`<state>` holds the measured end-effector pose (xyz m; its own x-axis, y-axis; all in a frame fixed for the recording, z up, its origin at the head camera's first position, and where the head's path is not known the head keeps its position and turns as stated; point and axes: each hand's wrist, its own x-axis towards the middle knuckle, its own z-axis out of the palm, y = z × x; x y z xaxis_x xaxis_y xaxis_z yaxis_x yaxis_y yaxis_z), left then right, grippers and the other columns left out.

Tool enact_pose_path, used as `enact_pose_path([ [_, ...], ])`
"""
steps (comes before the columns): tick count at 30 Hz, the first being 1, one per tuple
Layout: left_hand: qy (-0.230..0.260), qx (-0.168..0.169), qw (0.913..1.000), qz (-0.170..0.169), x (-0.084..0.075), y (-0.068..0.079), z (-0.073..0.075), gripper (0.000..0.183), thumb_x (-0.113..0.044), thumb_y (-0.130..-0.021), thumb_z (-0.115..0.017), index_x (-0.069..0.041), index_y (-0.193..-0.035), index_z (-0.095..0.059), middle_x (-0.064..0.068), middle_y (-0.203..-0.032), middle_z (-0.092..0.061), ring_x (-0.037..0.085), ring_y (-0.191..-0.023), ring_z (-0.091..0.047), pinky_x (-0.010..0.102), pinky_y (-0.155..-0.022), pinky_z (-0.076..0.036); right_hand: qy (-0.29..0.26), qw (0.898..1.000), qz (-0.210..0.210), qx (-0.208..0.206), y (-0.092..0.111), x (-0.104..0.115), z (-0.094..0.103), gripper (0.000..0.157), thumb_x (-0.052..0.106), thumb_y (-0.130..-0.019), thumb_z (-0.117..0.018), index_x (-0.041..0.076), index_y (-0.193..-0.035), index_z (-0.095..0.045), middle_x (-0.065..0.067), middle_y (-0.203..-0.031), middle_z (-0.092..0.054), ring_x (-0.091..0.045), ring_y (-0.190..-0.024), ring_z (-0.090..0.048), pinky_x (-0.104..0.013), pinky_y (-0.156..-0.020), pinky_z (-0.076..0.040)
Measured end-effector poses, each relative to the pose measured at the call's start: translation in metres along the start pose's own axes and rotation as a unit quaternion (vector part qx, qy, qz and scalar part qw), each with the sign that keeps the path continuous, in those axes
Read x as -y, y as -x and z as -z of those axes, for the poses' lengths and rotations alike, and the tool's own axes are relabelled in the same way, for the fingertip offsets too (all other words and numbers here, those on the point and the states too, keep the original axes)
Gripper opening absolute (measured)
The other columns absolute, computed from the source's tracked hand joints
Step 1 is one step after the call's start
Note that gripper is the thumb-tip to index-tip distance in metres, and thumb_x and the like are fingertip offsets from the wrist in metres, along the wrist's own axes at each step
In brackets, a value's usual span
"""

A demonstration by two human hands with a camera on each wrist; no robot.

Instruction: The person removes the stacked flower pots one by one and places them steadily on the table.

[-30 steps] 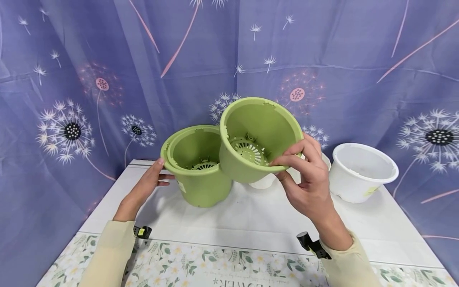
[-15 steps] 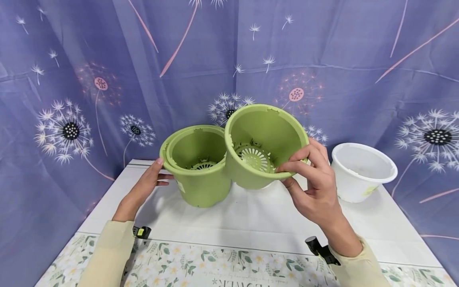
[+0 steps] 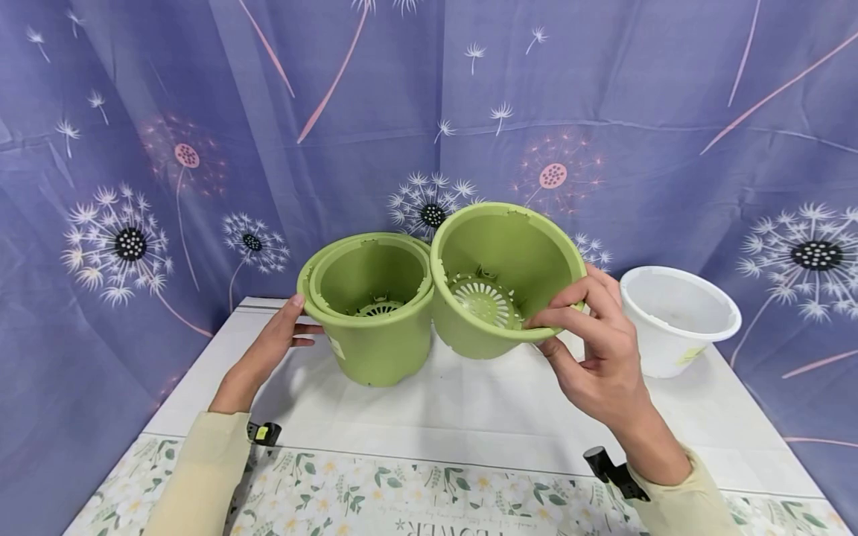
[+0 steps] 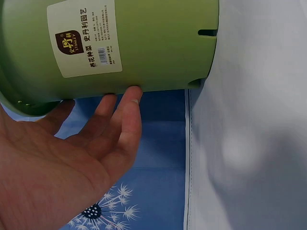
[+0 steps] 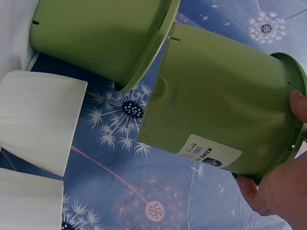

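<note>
A green plastic flowerpot (image 3: pixel 382 353) with a second green pot (image 3: pixel 355 272) nested in it stands upright on the table at centre left. My left hand (image 3: pixel 268 346) rests against its left side, fingertips on the wall below the rim and label in the left wrist view. Off the table, my right hand (image 3: pixel 596 350) grips another green pot (image 3: pixel 479 331) by its near right rim, fingers inside and thumb outside. It tilts toward me, showing its slotted bottom. In the right wrist view its base lies close to the standing pot's rim; I cannot tell whether they touch.
A white pot (image 3: pixel 677 346) stands at the right of the table. Another white pot (image 5: pixel 41 115), seen in the right wrist view, is mostly hidden behind my right hand and the held pot. A floral cloth (image 3: pixel 348 487) covers the front; a purple curtain (image 3: pixel 375 89) hangs behind.
My right hand has carried its green pot a little right and down, uncovering more of the nested pots' rims. My left hand and the standing pots have stayed in place.
</note>
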<state>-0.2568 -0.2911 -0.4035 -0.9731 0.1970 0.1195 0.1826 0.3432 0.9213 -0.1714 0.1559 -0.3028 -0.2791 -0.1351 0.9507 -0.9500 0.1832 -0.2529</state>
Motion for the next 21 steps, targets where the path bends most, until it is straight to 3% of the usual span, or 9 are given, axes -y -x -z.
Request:
enact_pose_path([
  [4,-0.002,0.001,1.0000,0.000,-0.001,0.000,0.000,0.075,-0.057,-0.113,-0.020,-0.002,-0.163,-0.033,0.027,-0.147,-0.049,0.039,-0.122,-0.066,0.051,-0.098,-0.057,-0.007,1.000,0.004,0.000,0.001,0.002,0.003,0.009,0.003,-0.087,-0.078,-0.001,-0.079,-0.076,-0.016,-0.088,-0.058,-0.046,-0.128,-0.045,-0.056,-0.118,-0.029],
  [8,-0.006,0.001,1.0000,0.002,0.000,0.000,-0.001,0.075,-0.057,-0.113,-0.020,-0.003,-0.164,-0.031,0.027,-0.147,-0.049,0.035,-0.121,-0.067,0.055,-0.100,-0.056,-0.005,1.000,0.013,0.004,0.002,0.002,0.008,0.023,0.016,-0.095,-0.079,-0.001,-0.080,-0.077,-0.016,-0.088,-0.058,-0.038,-0.124,-0.049,-0.057,-0.120,-0.026],
  [16,-0.008,0.000,1.0000,0.001,-0.002,0.002,-0.002,0.075,-0.057,-0.113,-0.019,-0.003,-0.164,-0.030,0.027,-0.148,-0.047,0.033,-0.120,-0.066,0.052,-0.099,-0.057,-0.010,1.000,0.017,0.024,0.011,-0.007,0.017,0.019,0.018,-0.097,-0.080,0.004,-0.084,-0.079,-0.015,-0.088,-0.058,-0.038,-0.126,-0.052,-0.056,-0.118,-0.028],
  [21,-0.004,0.000,1.0000,-0.002,-0.001,0.001,-0.001,0.075,-0.056,-0.113,-0.019,-0.002,-0.163,-0.032,0.027,-0.147,-0.048,0.027,-0.116,-0.068,0.053,-0.098,-0.057,0.007,0.999,0.015,0.037,0.013,-0.004,0.019,0.032,0.030,-0.101,-0.075,0.004,-0.082,-0.077,-0.013,-0.087,-0.058,-0.039,-0.130,-0.051,-0.055,-0.118,-0.029],
])
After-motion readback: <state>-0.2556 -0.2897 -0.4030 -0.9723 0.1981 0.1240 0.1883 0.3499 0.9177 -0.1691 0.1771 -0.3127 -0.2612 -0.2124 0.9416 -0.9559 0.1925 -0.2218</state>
